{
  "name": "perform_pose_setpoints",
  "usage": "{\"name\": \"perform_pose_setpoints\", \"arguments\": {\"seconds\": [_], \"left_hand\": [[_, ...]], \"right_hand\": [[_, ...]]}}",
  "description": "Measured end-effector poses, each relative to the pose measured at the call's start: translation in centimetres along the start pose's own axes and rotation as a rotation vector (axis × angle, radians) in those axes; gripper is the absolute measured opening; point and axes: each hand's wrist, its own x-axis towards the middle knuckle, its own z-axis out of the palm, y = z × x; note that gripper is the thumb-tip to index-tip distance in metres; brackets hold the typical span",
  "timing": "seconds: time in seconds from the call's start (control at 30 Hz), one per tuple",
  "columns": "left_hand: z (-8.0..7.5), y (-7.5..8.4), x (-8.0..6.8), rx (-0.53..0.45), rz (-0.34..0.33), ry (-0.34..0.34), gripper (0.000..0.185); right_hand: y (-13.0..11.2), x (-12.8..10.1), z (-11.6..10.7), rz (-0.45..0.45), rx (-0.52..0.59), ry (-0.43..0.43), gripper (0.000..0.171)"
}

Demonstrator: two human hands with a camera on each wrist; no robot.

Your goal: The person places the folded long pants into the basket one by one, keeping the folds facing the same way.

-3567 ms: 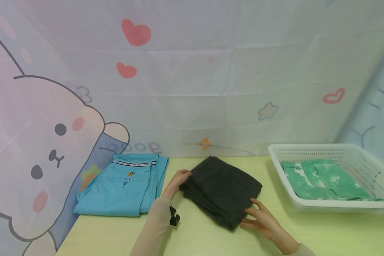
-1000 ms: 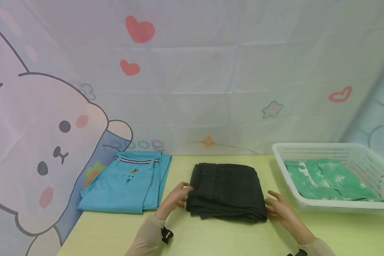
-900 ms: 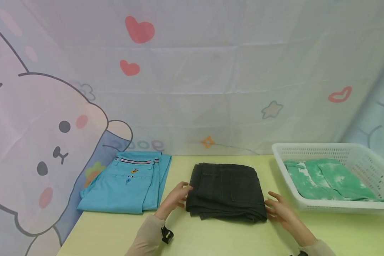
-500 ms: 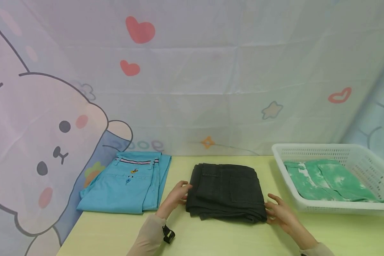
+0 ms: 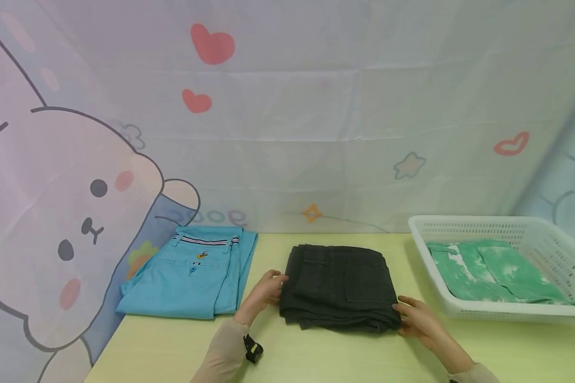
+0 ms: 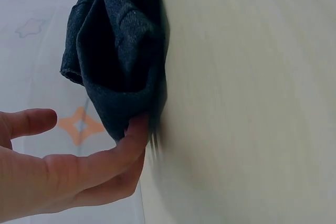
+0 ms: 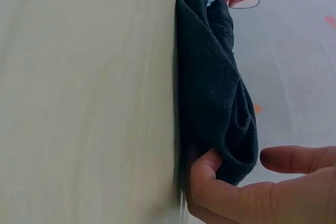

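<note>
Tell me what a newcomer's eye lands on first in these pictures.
First, the folded dark grey trousers in the middle of the pale yellow-green table, with the left hand at their left edge and the right hand at their near right corner. Folded light blue trousers lie to the left. A white basket holding a green-and-white garment stands on the right.

In the left wrist view the left hand (image 6: 63, 174) is cut off by the left and bottom edges, and its lower fingers (image 6: 113, 190) disappear under the dark folded trousers (image 6: 123, 51). The right hand (image 7: 252, 192) likewise runs off the frame (only two fingertips show). The white basket (image 5: 508, 311) hides much of the green garment (image 5: 489, 271).
</note>
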Motion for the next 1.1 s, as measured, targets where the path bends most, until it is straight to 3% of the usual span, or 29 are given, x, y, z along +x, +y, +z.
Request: {"name": "perform_pose_setpoints", "arguments": {"seconds": [0.13, 0.2, 0.37, 0.53, 0.7, 1.1], "left_hand": [[0.4, 4.4, -3.8, -0.023, -0.068, 0.024, 0.054], [0.5, 6.0, -5.4, -0.047, -0.066, 0.002, 0.052], [0.5, 8.3, -7.6, -0.1, -0.081, -0.033, 0.046], [0.6, 7.8, -6.9, -0.114, -0.109, -0.055, 0.04], [0.5, 6.7, -5.9, -0.101, -0.111, -0.095, 0.048], [0.6, 6.3, -6.2, -0.083, -0.107, -0.116, 0.045]], "right_hand": [[-0.1, 0.1, -0.1, 0.017, 0.013, -0.023, 0.065], [-0.1, 0.2, -0.1, 0.025, 0.02, -0.028, 0.066], [-0.1, 0.2, -0.3, 0.026, 0.036, -0.048, 0.07], [-0.1, 0.2, -0.4, 0.025, 0.075, -0.048, 0.073], [-0.1, 0.2, -0.3, 0.025, 0.134, -0.042, 0.075], [0.1, 0.2, -0.1, -0.009, 0.213, -0.037, 0.076]]}}
